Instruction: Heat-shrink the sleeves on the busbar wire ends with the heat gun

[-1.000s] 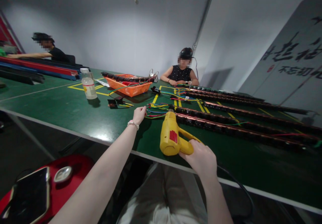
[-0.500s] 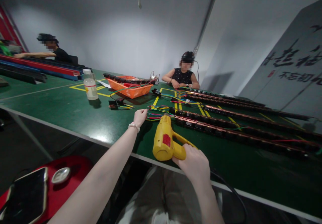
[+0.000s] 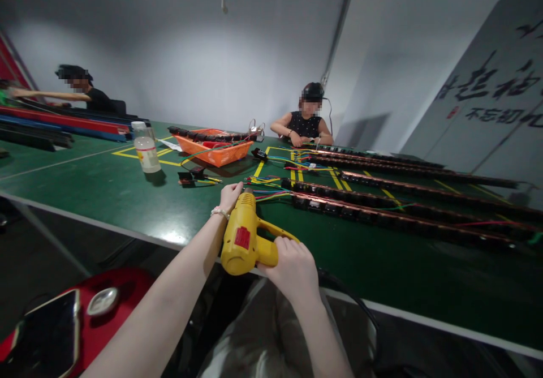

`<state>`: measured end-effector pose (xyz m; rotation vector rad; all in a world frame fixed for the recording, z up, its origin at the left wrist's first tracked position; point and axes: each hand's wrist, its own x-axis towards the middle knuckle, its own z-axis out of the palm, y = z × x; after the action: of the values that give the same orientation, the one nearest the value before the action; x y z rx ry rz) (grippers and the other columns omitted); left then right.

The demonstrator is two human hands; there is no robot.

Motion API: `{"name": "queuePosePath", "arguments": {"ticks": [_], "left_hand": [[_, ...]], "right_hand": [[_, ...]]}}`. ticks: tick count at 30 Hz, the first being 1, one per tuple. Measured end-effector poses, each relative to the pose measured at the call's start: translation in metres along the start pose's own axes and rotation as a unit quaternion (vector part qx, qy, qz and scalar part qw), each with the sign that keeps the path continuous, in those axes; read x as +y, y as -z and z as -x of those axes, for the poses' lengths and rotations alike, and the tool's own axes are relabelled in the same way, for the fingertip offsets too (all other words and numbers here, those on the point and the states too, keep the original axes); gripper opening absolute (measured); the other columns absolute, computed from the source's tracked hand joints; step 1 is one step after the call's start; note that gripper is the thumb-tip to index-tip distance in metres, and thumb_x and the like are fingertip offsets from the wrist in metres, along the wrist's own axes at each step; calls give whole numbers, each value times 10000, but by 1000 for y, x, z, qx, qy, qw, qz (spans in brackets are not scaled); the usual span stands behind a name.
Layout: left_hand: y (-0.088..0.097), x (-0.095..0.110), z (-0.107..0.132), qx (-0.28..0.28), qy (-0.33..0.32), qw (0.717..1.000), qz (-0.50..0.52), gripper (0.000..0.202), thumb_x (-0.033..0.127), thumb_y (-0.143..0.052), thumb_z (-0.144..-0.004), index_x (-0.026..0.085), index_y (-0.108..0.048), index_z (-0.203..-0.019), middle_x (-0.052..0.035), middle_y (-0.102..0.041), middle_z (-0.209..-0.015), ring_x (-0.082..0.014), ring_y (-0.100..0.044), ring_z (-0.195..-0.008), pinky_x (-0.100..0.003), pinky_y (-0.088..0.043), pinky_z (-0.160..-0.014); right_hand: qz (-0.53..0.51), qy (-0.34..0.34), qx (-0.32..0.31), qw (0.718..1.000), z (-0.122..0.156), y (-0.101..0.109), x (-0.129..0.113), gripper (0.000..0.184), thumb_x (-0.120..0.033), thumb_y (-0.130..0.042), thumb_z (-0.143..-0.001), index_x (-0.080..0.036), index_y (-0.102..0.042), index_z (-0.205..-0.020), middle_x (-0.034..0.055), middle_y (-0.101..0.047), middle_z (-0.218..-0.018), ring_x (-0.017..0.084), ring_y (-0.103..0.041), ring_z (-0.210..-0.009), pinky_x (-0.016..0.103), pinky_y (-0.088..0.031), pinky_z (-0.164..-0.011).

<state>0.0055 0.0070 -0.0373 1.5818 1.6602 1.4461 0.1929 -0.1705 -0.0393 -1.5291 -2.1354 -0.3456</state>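
My right hand (image 3: 292, 267) grips the handle of a yellow heat gun (image 3: 242, 235), held above the near edge of the green table (image 3: 106, 191), nozzle pointing away from me. My left hand (image 3: 230, 195) reaches forward beside the gun's nozzle, fingers closed around coloured wires (image 3: 265, 188) that run to the ends of long black and copper strips (image 3: 382, 211). What exactly the fingers pinch is hidden behind the gun. A pale bracelet sits on my left wrist.
An orange tray (image 3: 216, 150) and a plastic bottle (image 3: 146, 149) stand further back on the left. Two other people sit at the far side. A phone (image 3: 46, 335) lies on a red stool at my lower left. Long red and blue bars lie far left.
My right hand has swung the heat gun left and toward me, bringing its nozzle beside my left hand. My left hand stays on the wires.
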Motion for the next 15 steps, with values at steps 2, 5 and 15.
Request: {"name": "queuePosePath", "arguments": {"ticks": [2, 5, 15], "left_hand": [[1, 1, 0, -2, 3, 1000, -2, 419, 377, -430, -824, 169, -403, -461, 28, -312, -425, -101, -335, -560, -248, -219, -537], [3, 1, 0, -7, 6, 1000, -4, 427, 377, -429, -834, 172, -392, -461, 28, -307, -427, -99, -323, -568, -251, -213, -532], [2, -2, -4, -9, 9, 1000, -1, 460, 440, -405, -838, 175, -418, -462, 14, -391, -438, -109, -369, -543, -247, -253, -523]], "right_hand": [[-2, -3, 1, 1000, 0, 0, -2, 337, -481, -658, -653, -182, -544, -758, 33, -629, -781, 202, -584, -778, 309, -362, -740], [-5, -7, 5, 1000, 0, 1, -1, 328, -473, -662, -648, -185, -541, -747, 24, -629, -771, 195, -585, -769, 307, -355, -718], [-15, 2, 38, 999, 0, -4, 4, 316, -487, -641, -647, -200, -538, -732, 5, -622, -734, 174, -584, -736, 293, -335, -701]]}}
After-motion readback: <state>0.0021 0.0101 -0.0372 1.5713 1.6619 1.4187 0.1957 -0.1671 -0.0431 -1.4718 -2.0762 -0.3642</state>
